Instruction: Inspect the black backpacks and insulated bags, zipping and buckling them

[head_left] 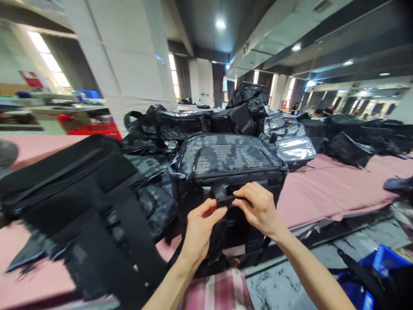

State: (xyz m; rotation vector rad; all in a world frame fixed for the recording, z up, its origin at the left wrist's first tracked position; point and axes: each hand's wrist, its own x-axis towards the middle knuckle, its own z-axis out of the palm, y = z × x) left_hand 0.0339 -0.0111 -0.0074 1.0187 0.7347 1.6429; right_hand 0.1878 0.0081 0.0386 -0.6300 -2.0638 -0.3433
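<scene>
Camouflage bag (230,160): is standing at the dial's centre on the tabletop (322,189), its patterned top facing up and its black front facing the person at 6 o'clock.
Dark strap (225,199): is lying across the bag's front, between the two hands, below the near edge of the top.
Left hand (200,221): is reaching in from 7 o'clock; its grip is closing to a pinch, thumb and forefinger having hold of the strap's left part.
Right hand (259,207): is reaching in from 5 o'clock; its grip is likewise forming a narrow pinch, with the strap's right part between the fingertips.
Done: the bag is showing an assembled body, and its top is appearing closed, with an edge seam running around it.
Left: the strap is seeming unfinished, since both hands are occupying it; whether its ends are joined is not showing, the fingers and dark fabric hiding the detail.
Stage: by judgement, handling of this bag is standing partway, with attention resting on the strap alone.
Black bag (72,174): is lying at 9 o'clock, its broad straps hanging toward 7.
Bag pile (183,122): is rising at 12 o'clock, behind the camouflage bag; how many of these are finished is remaining unclear.
Shiny pouch (296,150): is reflecting light at 2 o'clock.
Blue crate (380,262): is sitting at 4 o'clock, beyond the tabletop's near edge.
</scene>
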